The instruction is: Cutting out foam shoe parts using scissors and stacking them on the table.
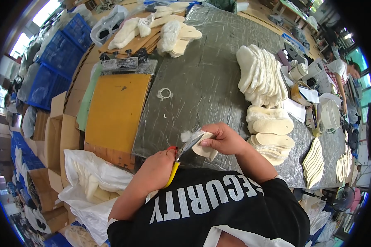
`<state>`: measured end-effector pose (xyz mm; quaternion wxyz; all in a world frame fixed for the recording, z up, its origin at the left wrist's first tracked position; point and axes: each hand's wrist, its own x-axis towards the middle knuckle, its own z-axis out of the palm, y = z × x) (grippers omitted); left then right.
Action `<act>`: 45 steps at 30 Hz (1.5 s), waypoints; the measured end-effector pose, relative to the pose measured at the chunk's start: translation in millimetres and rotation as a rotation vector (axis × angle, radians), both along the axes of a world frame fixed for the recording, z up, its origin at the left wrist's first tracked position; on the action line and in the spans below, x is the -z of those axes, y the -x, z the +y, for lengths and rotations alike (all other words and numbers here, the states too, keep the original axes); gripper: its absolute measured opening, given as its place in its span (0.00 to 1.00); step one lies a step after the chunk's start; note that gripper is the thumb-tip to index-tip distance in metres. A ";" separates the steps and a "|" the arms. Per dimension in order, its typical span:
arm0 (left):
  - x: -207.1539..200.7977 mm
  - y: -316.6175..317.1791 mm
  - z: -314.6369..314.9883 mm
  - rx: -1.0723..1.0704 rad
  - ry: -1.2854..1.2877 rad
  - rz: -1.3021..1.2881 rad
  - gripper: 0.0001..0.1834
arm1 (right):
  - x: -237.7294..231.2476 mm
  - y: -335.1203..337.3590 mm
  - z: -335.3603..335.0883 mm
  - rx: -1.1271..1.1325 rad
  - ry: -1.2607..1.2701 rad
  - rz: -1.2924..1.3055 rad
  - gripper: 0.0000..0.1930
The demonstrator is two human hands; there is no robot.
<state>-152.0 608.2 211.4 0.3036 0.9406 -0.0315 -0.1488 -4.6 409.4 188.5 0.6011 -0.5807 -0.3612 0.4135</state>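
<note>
Crates: blue crates (57, 61) are stacked beyond the worktop's left edge, above brown cartons (55, 140).
Board: a yellow board (116, 111) is laid at the worktop's left edge.
Left hand (158, 168): fingers are closed around yellow-handled scissors (178, 158) at the near edge.
Right hand (223, 139): a fleecy insole (205, 149) is pinched at the near edge, met by the blades.
Stacks: white insoles (261, 74) are piled toward the right edge.
</note>
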 end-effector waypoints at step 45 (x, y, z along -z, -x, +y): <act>12.6 8.6 12.5 -0.132 0.233 0.148 0.15 | 6.6 16.7 4.1 0.075 0.323 -0.270 0.12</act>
